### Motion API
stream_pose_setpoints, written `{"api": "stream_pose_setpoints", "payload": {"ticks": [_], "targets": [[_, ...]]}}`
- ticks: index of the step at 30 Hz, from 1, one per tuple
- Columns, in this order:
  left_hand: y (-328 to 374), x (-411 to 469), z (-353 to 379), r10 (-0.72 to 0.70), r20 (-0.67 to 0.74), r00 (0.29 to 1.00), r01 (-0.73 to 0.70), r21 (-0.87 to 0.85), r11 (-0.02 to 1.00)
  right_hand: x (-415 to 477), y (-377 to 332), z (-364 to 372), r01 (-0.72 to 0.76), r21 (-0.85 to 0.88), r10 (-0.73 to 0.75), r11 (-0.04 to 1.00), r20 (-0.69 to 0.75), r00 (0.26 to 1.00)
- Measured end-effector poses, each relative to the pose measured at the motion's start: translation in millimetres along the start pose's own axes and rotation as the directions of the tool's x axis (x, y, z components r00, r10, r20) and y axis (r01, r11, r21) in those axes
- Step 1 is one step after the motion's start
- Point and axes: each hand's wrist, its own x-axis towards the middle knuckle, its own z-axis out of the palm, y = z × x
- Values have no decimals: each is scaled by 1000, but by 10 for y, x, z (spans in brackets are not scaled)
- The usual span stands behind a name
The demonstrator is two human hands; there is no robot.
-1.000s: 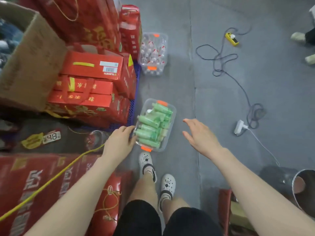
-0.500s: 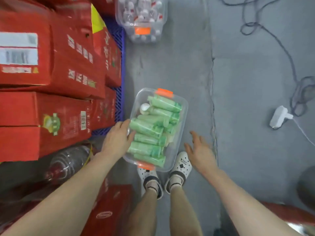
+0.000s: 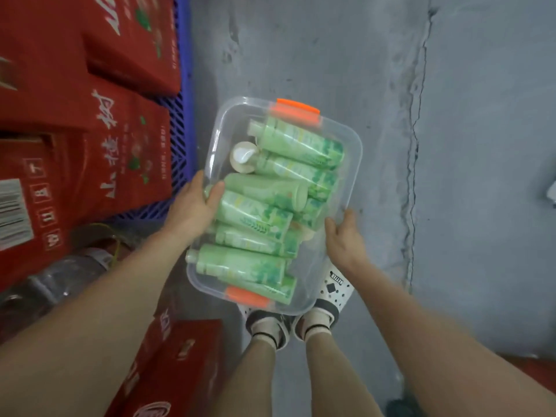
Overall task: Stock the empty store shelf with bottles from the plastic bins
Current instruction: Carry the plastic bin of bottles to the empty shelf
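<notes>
Here both hands, left hand (image 3: 192,210) and right hand (image 3: 344,240), grip the clear bin (image 3: 350,164) above grey concrete floor (image 3: 301,55) beside red cartons (image 3: 90,139).

Bin (image 3: 353,164) between my hands: clear glossy plastic, smooth; orange matt plastic clips (image 3: 296,110).
Bottles (image 3: 252,212) under my left thumb: green glossy printed plastic.
Cartons (image 3: 90,152) beyond my left hand: red printed cardboard.
Floor (image 3: 301,55) ahead of my fingers: rough grey concrete, cracked.

Clear plastic bin (image 3: 352,164), orange latches, full of green bottles (image 3: 252,212) lying sideways
</notes>
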Motion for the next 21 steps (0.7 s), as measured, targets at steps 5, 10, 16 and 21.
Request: {"api": "stream_pose_setpoints", "payload": {"ticks": [5,10,16,21], "targets": [[1,-55,-58,0,65,998,3,-56,998,-39,-1,-33,-1,94,0,996,11,1000],[18,-287,-60,1,73,997,7,-120,993,-119,53,-123,22,81,-18,996,-50,999],[183,-839,-28,-53,55,997,65,-252,965,-518,168,-496,72,-22,-73,997,-75,994],[441,-1587,-242,-49,92,995,69,-222,973,-1171,338,-860,80,-19,-81,997,-105,991]]}}
